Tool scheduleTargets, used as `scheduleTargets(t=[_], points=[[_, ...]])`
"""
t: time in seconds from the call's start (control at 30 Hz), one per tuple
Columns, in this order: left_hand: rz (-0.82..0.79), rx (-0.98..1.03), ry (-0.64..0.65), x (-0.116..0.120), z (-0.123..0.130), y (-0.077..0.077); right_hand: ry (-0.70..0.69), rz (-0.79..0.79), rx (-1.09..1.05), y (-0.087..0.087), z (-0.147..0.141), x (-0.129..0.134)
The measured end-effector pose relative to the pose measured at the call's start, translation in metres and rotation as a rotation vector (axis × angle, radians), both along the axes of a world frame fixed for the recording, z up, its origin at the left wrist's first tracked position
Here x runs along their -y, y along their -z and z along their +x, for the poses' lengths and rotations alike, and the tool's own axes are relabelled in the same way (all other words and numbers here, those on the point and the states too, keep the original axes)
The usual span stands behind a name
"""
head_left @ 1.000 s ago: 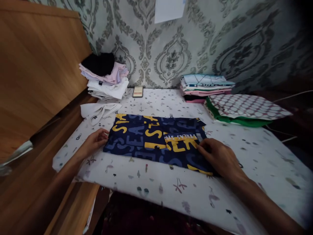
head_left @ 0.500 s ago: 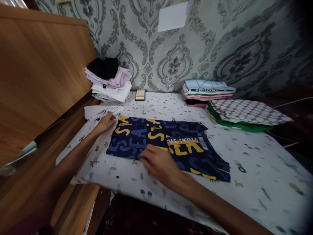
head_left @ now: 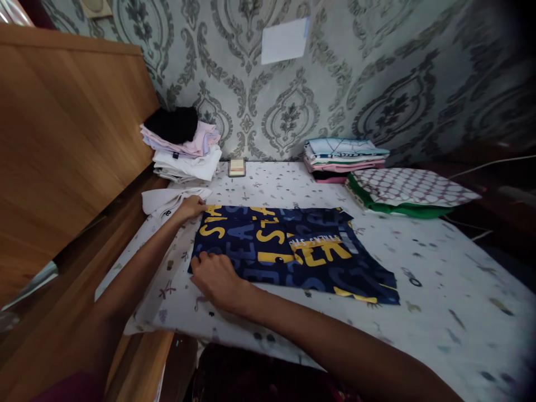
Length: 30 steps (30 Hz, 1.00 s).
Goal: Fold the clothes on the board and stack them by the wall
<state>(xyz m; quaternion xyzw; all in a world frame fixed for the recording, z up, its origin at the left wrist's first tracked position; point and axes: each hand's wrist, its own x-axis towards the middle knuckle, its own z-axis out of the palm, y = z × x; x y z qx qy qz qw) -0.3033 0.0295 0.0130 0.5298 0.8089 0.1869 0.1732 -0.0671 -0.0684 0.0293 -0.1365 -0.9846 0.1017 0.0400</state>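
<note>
A navy T-shirt [head_left: 268, 245] with yellow and blue lettering lies folded lengthwise and flat in front of me. Its straight edge is at the left, and its sleeve end points to the lower right. At the far left corner, my left hand [head_left: 191, 207] has its fingers closed on the cloth. My right hand [head_left: 218, 280] is at the near left corner, fingers curled and pressed together over the edge; the fingertips are partly hidden. A crumpled white cloth [head_left: 161, 201] lies beside my left hand.
The patterned white sheet [head_left: 419, 245] covers the surface. Folded clothes [head_left: 188, 162] are stacked at the back left by a wooden panel [head_left: 71, 111]. Another folded stack [head_left: 343, 156] and a patterned cloth on green [head_left: 410, 190] stand at the right. A small box [head_left: 237, 167] sits near the wall.
My right hand has moved left along the near edge to the T-shirt's near left corner. My left hand has shifted slightly right onto the far corner. The camera view has tilted slightly.
</note>
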Motion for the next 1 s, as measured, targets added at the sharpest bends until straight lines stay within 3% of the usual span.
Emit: scheduleTargets(t=[0.23,0.5,0.73,0.9,1.0], points=[[0.0,0.023,-0.029,-0.006,0.0,0.004,0.019,0.011,-0.004,0.002,-0.001,0.001],[0.007,0.023,-0.059,-0.014,0.014,-0.004,0.199,-0.225,-0.008,-0.009,0.008,-0.01],[0.065,0.101,-0.008,-0.009,0.036,-0.037,0.448,-0.632,-0.325,0.001,0.026,-0.023],[0.142,0.29,0.13,-0.014,0.074,-0.072,0.523,-1.162,-0.576,0.005,0.054,-0.029],[0.14,0.335,0.211,-0.026,0.106,-0.084,0.604,-1.403,-0.667,0.007,0.079,-0.031]])
